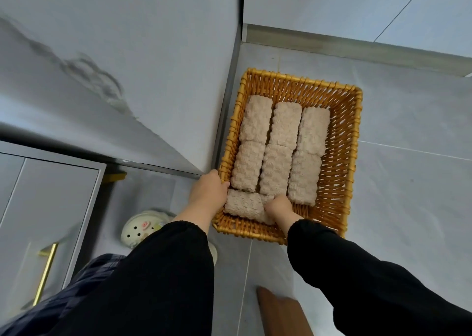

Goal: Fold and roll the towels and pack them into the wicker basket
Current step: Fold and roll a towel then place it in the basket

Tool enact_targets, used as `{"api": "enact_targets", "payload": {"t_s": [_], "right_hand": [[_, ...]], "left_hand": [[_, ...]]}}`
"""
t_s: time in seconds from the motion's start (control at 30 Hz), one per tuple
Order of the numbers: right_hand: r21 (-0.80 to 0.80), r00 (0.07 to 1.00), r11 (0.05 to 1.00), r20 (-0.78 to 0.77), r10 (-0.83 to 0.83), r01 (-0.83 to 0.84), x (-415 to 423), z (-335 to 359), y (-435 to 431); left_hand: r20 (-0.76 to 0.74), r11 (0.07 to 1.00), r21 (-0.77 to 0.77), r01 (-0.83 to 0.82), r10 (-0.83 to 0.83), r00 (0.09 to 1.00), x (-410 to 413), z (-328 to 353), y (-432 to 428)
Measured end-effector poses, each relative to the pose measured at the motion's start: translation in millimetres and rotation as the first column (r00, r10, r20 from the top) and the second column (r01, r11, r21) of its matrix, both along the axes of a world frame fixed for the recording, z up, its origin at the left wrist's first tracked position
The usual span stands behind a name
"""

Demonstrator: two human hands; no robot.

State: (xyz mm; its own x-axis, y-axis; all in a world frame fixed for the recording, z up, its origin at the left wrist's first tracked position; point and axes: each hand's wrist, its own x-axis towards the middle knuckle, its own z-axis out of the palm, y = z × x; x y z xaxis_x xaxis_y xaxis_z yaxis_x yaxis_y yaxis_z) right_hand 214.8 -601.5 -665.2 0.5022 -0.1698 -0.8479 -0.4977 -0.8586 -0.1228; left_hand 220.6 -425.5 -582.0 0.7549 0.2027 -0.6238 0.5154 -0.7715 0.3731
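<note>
A yellow wicker basket (342, 136) stands on the grey tiled floor. Inside lie several rolled beige towels (283, 126) in two rows, side by side. One more rolled towel (242, 204) lies crosswise at the basket's near end. My left hand (208, 190) holds the near left rim of the basket, fingers over the edge beside that towel. My right hand (278, 206) is inside the basket and presses down on the right end of the crosswise towel; its fingertips are hidden in the cloth. Both arms wear black sleeves.
A grey counter or cabinet top (115, 67) runs along the basket's left side. Below it is a cabinet door with a gold handle (46, 274). A pale slipper (143, 229) is on the floor near my left arm. A brown wooden piece (281, 312) lies on the floor.
</note>
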Motion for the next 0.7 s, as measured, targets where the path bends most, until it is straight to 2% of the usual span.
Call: {"api": "enact_targets", "payload": {"t_s": [0.03, 0.07, 0.13, 0.2, 0.23, 0.3, 0.33, 0.4, 0.43, 0.57, 0.63, 0.7], "right_hand": [[-0.038, 0.992, 0.992, 0.021, 0.124, -0.123, -0.3, -0.2, -0.4], [-0.089, 0.959, 0.955, -0.012, 0.282, -0.282, 0.4, 3.8, -1.2], [-0.178, 0.874, 0.857, -0.038, 0.485, -0.483, 3.6, 17.6, -2.0], [-0.258, 0.803, 0.775, -0.003, 0.596, -0.576, 9.7, 31.0, 0.3], [-0.241, 0.772, 0.758, 0.048, 0.634, -0.607, 11.8, 35.8, 4.1], [-0.086, 0.765, 0.777, 0.139, 0.629, -0.624, 13.3, 38.4, 15.0], [0.043, 0.803, 0.807, 0.139, 0.579, -0.589, 13.2, 36.1, 22.3], [0.323, 0.905, 0.852, 0.035, 0.423, -0.411, 11.2, 33.0, 34.7], [0.397, 0.933, 0.859, -0.019, 0.360, -0.323, 9.9, 31.5, 39.1], [0.428, 0.972, 0.897, -0.146, 0.186, -0.108, 6.4, 26.9, 46.1], [0.418, 0.966, 0.899, -0.146, 0.213, -0.135, 7.8, 28.9, 46.9], [0.402, 0.966, 0.893, -0.064, 0.249, -0.204, 10.9, 35.0, 44.8]], "left_hand": [[-0.009, 1.000, -0.004, -0.005, 0.005, 1.000, -0.3, -1.0, 0.4], [-0.023, 1.000, -0.003, -0.008, 0.008, 1.000, -1.6, -1.4, 1.5], [-0.042, 1.000, -0.004, 0.000, 0.000, 0.999, -3.8, -3.1, 2.2], [-0.046, 1.000, -0.005, 0.004, -0.005, 0.999, -4.0, -3.9, 2.8], [-0.048, 1.000, 0.002, 0.010, -0.010, 0.999, -3.3, -2.9, 2.4], [-0.056, 1.000, 0.018, 0.021, -0.020, 0.998, -2.7, -0.8, 1.3], [-0.059, 0.999, 0.026, 0.028, -0.026, 0.998, -2.0, 0.0, 0.9], [-0.065, 0.998, 0.042, 0.043, -0.041, 0.997, 0.0, 2.1, 0.6], [-0.072, 0.998, 0.044, 0.043, -0.040, 0.997, 0.8, 2.8, 0.7], [-0.091, 0.999, 0.026, 0.031, -0.028, 0.995, 1.7, 4.7, 3.3], [-0.104, 0.999, 0.021, 0.039, -0.036, 0.994, 2.2, 6.0, 4.3], [-0.111, 0.998, 0.026, 0.049, -0.045, 0.993, 2.5, 10.8, 4.6]]}}
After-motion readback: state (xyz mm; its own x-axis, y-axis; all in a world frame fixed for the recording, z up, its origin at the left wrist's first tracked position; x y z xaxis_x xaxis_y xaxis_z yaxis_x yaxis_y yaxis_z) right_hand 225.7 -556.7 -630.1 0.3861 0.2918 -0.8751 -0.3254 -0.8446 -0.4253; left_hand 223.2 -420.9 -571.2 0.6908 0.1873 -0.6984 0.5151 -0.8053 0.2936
